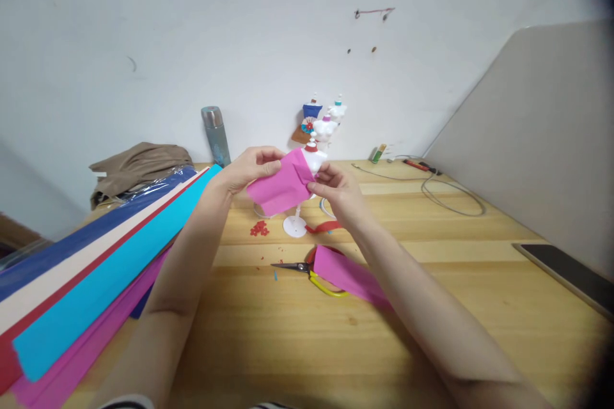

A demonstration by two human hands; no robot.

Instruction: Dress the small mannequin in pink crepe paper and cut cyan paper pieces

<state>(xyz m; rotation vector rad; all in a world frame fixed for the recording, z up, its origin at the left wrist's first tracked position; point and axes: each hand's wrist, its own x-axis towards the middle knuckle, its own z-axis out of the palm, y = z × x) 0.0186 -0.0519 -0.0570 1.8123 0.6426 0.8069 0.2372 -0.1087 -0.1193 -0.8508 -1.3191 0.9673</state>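
A piece of pink crepe paper point(283, 185) is stretched between my hands, against the front of a small white dress form point(314, 160) with a red neck band. My left hand point(256, 168) pinches the paper's upper left edge between thumb and fingers. Closed on its right edge, beside the dress form's torso, is my right hand point(338, 186). The form's round white base point(294, 226) shows below the paper. Nearer to me lie scissors point(307, 267) with red and yellow handles, partly under a second pink strip point(350, 275).
Behind stand more dress forms point(325, 129), one dressed in blue. Red paper flowers point(259, 229) and a red strip point(326, 227) lie near the base. Coloured paper sheets point(119, 236), a cloth point(144, 169) and a flask point(215, 134) are left; a cable point(455, 208) and phone point(566, 271) right.
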